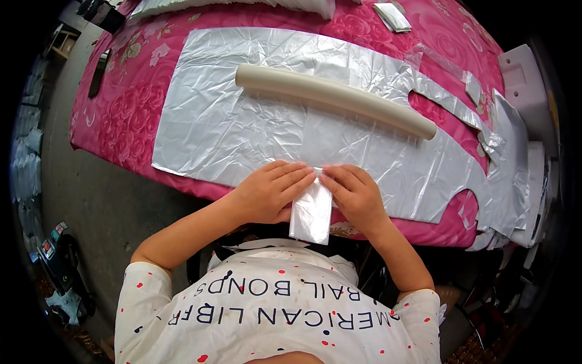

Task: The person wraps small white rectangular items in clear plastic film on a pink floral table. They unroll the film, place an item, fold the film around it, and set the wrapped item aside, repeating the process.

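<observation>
A small folded silvery-white plastic packet (311,215) hangs at the table's near edge. My left hand (271,191) holds its upper left corner, fingers together and laid along the top edge. At the upper right corner, my right hand (356,195) grips it between thumb and bent fingers. Under both hands spreads a large thin silvery plastic sheet (218,121), wrinkled, with straps and curved cutouts at its right end, like a disposable apron. A long beige tube (333,100) lies slantwise across that sheet, just beyond my hands.
A pink rose-patterned cloth (130,115) covers the table. At the far side lie a stack of white sheets (242,5) and a small folded bundle (393,18). A white foam box (526,85) stands on the right. A dark narrow object (99,76) rests at the left edge.
</observation>
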A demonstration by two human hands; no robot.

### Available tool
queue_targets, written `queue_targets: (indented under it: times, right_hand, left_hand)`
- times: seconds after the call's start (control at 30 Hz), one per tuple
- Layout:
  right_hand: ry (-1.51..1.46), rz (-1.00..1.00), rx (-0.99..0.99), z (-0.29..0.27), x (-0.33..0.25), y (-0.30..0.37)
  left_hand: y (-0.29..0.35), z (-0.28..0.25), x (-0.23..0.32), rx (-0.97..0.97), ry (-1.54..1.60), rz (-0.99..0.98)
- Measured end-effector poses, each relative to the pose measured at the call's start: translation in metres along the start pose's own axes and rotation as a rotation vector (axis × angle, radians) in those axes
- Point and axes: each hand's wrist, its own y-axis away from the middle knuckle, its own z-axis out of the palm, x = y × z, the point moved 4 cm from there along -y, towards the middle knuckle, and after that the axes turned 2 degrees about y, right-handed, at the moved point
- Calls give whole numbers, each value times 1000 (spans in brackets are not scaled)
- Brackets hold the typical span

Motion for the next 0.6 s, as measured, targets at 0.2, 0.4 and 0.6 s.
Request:
queue_targets:
  times: [0.2,0.4,0.6]
  right_hand:
    - [-224,308,28,-6,18,-17]
    - [-562,940,-307,4,49,-39]
    - [-633,992,-294,10,56,-37]
  left_hand:
    - [-17,-8,-21,-32,321,-478]
    - [-24,-11,-15,323,91,-253]
    - [-26,25,-1,-94,-166,-328]
